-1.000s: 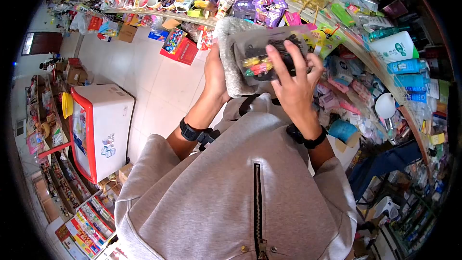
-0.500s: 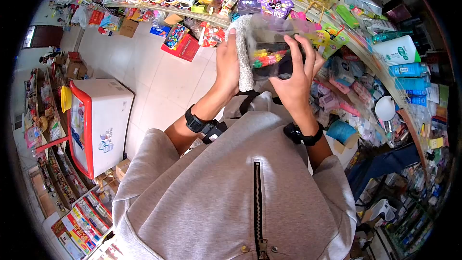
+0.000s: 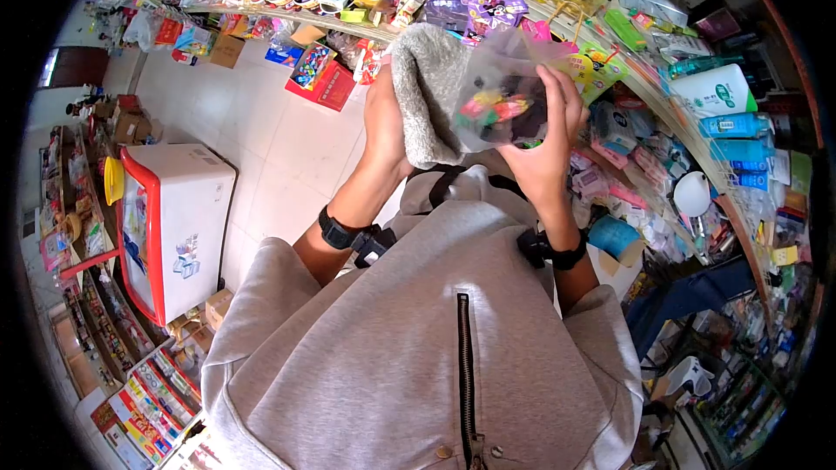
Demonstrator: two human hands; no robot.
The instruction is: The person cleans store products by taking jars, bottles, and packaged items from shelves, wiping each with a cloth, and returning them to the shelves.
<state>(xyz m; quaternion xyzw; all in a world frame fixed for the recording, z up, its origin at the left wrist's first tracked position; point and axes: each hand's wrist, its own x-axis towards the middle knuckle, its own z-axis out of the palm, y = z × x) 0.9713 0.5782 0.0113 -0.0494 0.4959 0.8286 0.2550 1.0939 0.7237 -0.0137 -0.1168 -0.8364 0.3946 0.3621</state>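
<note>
A grey, fuzzy, fleece-like piece is in my left hand, whose fingers are closed behind its left edge and mostly hidden. Right against it is a clear plastic bag with something dark inside, marked by a bright red, yellow and green pattern. My right hand grips the bag's right side, thumb below and fingers curled over the edge. Both hands are up in front of my chest, near the shelf.
Crowded shelves curve across the front and right, holding packets and bottles. A red open box of sweets juts out at the lower shelf. On the left stands a white chest freezer with a red edge, on a tiled floor.
The grey fuzzy piece has turned from edge-on to show its broad face, spreading wider. My left hand has shifted slightly left; my right hand has moved slightly right with the bag.
</note>
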